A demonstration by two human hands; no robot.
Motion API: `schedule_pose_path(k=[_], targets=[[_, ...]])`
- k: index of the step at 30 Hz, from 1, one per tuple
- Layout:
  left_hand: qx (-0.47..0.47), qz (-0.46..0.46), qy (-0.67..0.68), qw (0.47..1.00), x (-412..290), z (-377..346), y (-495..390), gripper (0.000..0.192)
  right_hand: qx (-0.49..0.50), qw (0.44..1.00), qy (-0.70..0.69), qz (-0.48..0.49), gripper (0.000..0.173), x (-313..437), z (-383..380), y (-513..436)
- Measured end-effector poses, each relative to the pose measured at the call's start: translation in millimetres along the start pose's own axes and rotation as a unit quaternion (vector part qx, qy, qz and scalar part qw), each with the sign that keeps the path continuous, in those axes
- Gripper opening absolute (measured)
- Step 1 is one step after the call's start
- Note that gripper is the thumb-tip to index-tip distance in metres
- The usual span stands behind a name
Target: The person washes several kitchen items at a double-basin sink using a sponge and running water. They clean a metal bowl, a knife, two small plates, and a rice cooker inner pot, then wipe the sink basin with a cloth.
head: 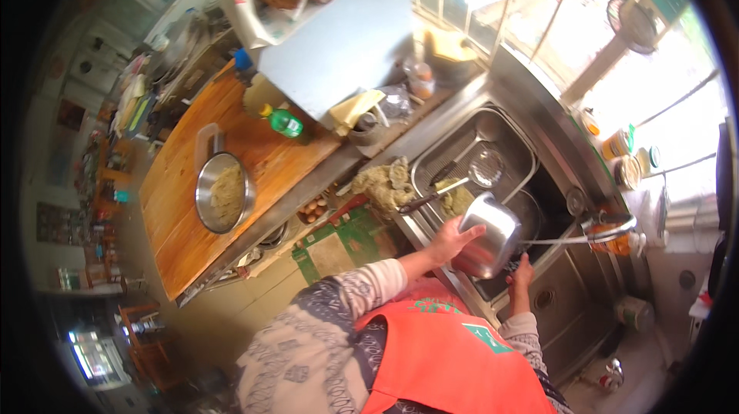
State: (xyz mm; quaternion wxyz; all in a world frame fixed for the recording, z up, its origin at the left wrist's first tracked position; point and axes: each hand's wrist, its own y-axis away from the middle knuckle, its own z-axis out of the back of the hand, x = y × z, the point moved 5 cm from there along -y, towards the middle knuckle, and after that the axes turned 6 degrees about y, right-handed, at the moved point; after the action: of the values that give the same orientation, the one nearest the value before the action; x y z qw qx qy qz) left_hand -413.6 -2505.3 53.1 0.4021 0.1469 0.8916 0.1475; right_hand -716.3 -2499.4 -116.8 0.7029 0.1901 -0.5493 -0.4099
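Observation:
A shiny stainless-steel bowl (486, 236) is tilted over the sink, its base towards the upper left. My left hand (452, 242) grips its side, thumb on the outer wall. By the bowl's lower right rim is my right hand (521, 274); whether it holds the rim or something dark beside it is hard to tell. A stream of water (554, 241) runs from the curved faucet (615, 228) towards the bowl's mouth. Behind the bowl, a slotted skimmer (486, 169) and a ladle (488, 127) lie across a wire-rimmed basket (418, 174) in the sink.
A crumpled rag (384, 184) hangs at the sink's left edge. On the wooden table (277, 174) stand a steel bowl of yellowish food (226, 192) and a green bottle (284, 123). Jars (626, 171) line the window ledge. Eggs (312, 209) sit below the table edge.

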Motion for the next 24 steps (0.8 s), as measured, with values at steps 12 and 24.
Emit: schedule_pose_path(k=[12, 24], targets=[[0.144, -0.161, -0.558, 0.801, -32.6, 10.0, 65.2, 0.03, 0.117, 0.983, 0.13, 0.049, 0.019, -11.9, -19.9, 7.6], [-0.164, -0.201, -0.562, 0.785, 42.3, 30.6, 240.1, 0.029, 0.082, 0.86, 0.385, 0.326, 0.048, -1.2, -49.4, -128.4]])
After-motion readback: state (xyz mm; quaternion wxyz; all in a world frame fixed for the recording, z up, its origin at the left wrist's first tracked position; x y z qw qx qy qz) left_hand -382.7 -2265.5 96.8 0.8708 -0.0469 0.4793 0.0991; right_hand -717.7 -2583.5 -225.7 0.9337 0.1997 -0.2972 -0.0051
